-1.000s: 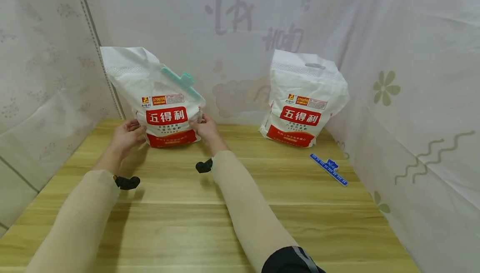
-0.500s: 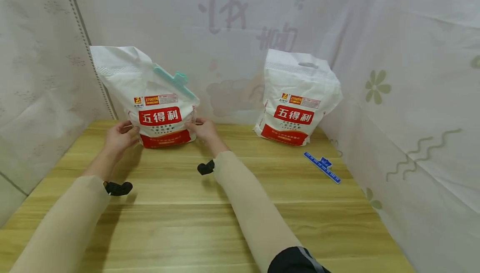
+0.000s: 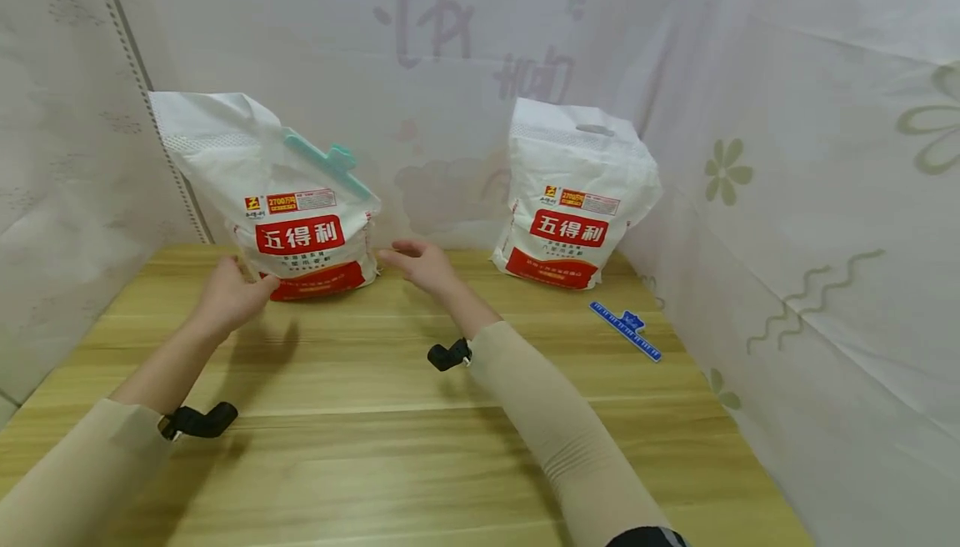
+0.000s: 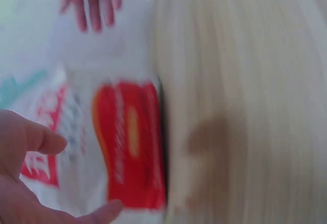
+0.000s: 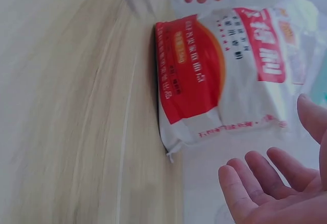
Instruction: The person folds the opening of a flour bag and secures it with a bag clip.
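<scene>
A white flour bag (image 3: 300, 188) with red labels stands at the back left of the table. A teal sealing clip (image 3: 330, 163) sits along its slanted, folded top right edge. My left hand (image 3: 234, 293) is at the bag's lower left side, its thumb overlapping the bag's corner in the head view. In the left wrist view its fingers (image 4: 110, 211) are spread in front of the bag. My right hand (image 3: 429, 268) is to the right of the bag, fingers loosely extended. The right wrist view shows a gap between that hand (image 5: 276, 188) and the bag (image 5: 240, 66).
A second white flour bag (image 3: 566, 197) stands at the back right, its top unfolded with a handle slot showing. In front of it lies a blue sealing clip (image 3: 626, 330) on the wooden table (image 3: 390, 447). Patterned cloth (image 3: 450, 113) hangs behind and at the sides.
Both hands have come off the left flour bag; the right hand has moved away to its right and the left hand back toward me. The head view has turned slightly right.
</scene>
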Demonstrator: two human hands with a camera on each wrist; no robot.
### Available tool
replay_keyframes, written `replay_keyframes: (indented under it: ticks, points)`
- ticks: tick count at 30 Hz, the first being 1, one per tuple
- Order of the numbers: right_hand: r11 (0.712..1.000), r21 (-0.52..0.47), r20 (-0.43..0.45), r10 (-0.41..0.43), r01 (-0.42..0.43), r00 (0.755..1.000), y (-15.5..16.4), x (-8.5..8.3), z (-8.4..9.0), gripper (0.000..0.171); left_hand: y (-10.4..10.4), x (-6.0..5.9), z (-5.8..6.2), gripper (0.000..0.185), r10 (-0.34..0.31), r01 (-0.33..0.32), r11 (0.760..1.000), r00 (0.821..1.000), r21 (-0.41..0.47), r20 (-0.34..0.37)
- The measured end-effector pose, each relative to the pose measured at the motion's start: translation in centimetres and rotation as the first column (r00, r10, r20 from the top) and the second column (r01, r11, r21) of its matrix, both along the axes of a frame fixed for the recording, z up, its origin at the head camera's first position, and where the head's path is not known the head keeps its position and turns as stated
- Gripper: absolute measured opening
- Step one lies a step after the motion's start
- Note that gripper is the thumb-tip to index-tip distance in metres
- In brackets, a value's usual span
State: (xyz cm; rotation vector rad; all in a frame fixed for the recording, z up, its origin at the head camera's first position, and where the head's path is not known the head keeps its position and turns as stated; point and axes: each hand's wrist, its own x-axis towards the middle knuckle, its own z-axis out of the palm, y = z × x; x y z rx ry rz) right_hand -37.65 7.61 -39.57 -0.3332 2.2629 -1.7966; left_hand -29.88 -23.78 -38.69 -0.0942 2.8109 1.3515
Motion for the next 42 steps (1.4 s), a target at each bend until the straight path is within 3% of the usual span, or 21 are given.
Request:
replay_keyframes:
  ticks: [3, 6, 11, 19, 23, 28, 31, 35, 42]
  points:
    - [0.999, -0.028, 0.0, 0.018, -0.018, 1.0, 1.2, 1.0, 0.5, 0.06, 1.5, 0.9, 1.2, 0.076, -0.044, 0.041, 0.995, 0.999, 0.092, 0.032]
    - [0.999, -0.029, -0.013, 0.03, -0.03, 0.999, 2.5, 2.0, 1.0, 0.057, 3.2, 1.8, 2.1, 0.083, -0.073, 0.059, 0.984, 0.994, 0.166, 0.081]
    - [0.998, 0.024, -0.048, 0.052, -0.051, 0.997, 4.6, 3.6, 1.6, 0.053, 5.7, 2.8, 2.3, 0.081, -0.14, 0.12, 0.974, 0.986, 0.19, 0.094]
    - [0.997, 0.063, -0.073, 0.046, -0.042, 0.996, 8.0, 6.0, 2.4, 0.048, 9.3, 4.4, 2.5, 0.067, -0.218, 0.214, 0.949, 0.976, 0.231, -0.007]
    - [0.998, 0.054, -0.065, 0.037, -0.033, 0.997, 10.3, 7.2, 2.9, 0.047, 11.2, 4.9, 2.6, 0.058, -0.233, 0.245, 0.92, 0.97, 0.307, -0.077]
    - [0.999, 0.051, -0.049, 0.009, -0.007, 0.999, 13.3, 8.2, 3.4, 0.047, 13.1, 5.6, 2.6, 0.052, -0.271, 0.3, 0.866, 0.954, 0.401, -0.129]
    - [0.997, 0.063, -0.046, -0.04, 0.043, 0.998, 15.3, 8.6, 3.4, 0.049, 14.0, 5.8, 2.6, 0.05, -0.306, 0.333, 0.846, 0.943, 0.417, -0.132]
    - [0.993, 0.071, -0.051, -0.092, 0.096, 0.994, 17.9, 8.8, 3.3, 0.053, 15.2, 5.6, 2.8, 0.048, -0.334, 0.361, 0.838, 0.932, 0.408, -0.139]
    - [0.977, 0.058, -0.046, -0.204, 0.206, 0.978, 21.6, 8.2, 3.6, 0.06, 17.8, 4.5, 3.8, 0.047, -0.361, 0.401, 0.806, 0.916, 0.434, -0.177]
